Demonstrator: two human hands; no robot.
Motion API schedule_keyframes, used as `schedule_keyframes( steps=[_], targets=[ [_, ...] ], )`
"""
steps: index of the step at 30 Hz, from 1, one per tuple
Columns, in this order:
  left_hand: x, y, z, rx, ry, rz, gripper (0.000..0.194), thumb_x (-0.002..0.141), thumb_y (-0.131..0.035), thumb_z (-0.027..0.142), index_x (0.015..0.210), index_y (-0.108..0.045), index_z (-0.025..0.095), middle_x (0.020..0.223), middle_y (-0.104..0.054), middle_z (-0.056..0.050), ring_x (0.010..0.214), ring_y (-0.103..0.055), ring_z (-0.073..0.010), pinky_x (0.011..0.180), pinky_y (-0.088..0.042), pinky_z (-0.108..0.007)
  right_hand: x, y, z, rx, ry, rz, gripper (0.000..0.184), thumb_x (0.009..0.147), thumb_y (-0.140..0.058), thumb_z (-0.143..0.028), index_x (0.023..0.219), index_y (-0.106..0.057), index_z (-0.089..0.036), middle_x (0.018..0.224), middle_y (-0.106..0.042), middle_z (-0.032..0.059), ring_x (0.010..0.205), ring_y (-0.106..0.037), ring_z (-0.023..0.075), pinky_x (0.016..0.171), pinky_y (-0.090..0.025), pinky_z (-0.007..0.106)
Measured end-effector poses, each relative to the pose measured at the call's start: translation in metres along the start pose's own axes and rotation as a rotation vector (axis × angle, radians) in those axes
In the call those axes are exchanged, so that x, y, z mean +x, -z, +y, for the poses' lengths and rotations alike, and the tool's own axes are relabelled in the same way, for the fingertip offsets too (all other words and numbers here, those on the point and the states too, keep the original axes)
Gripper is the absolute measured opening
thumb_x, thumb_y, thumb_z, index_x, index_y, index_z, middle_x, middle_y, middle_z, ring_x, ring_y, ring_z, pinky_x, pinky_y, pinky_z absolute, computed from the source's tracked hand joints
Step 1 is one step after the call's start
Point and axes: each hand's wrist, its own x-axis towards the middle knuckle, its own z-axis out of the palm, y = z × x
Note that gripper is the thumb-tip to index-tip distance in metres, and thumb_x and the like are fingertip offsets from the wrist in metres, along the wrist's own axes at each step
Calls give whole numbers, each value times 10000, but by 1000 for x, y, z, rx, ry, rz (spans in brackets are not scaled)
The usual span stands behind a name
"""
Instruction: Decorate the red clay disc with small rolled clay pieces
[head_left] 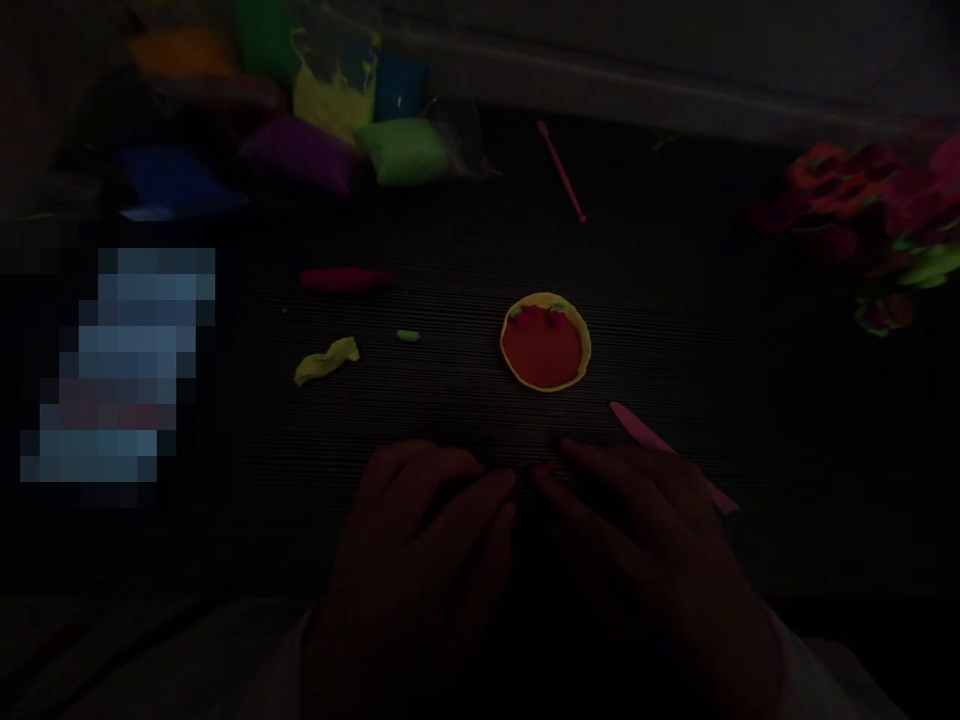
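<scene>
My left hand [431, 530] rests low at the table with its fingers curled and its index fingertip close to the thumb; darkness hides whether anything is between them. Facing it, my right hand [645, 520] has thumb and index finger bent around a tiny bit of red clay [544, 468]. Just beyond lies a flat round clay piece with a red middle [544, 355], a yellow rim [585, 350] and small red and green bits along its far side. A pink clay knife [641, 427] lies partly under my right hand.
Left of the round piece lie a magenta clay roll [345, 281], a yellow clay strip [328, 360] and a small green piece [408, 336]. Behind are a pink stick tool [561, 172] and several clay bags [405, 150]. A blurred bright screen [127, 360] and colourful flowers [847, 190] flank them.
</scene>
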Motion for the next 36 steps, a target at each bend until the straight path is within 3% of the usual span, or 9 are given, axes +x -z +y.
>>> schedule_keyframes(
  steps=[12,22,36],
  targets=[
    [0,0,0,-32,-4,-7,162,768,-517,149,902,-602,181,840,-558,-29,797,-479,-155,684,-445,-288,-12,5,7,22,17,40,271,749,-536,-169,1018,-569,-182,1059,-546,107,938,-506,247,752,-408,452],
    [2,0,0,-40,14,12,154,768,-517,156,886,-611,189,826,-572,-23,797,-490,-151,681,-454,-284,-3,3,4,-37,24,1,332,755,-527,-220,1086,-552,-227,1100,-533,96,944,-501,240,766,-408,453],
    [2,1,-2,-62,-3,10,162,769,-509,152,889,-613,181,809,-567,-25,778,-491,-146,679,-456,-275,8,1,-2,-24,35,-30,282,771,-506,-255,1047,-568,-259,1119,-528,88,952,-486,238,806,-375,471]
  ],
)
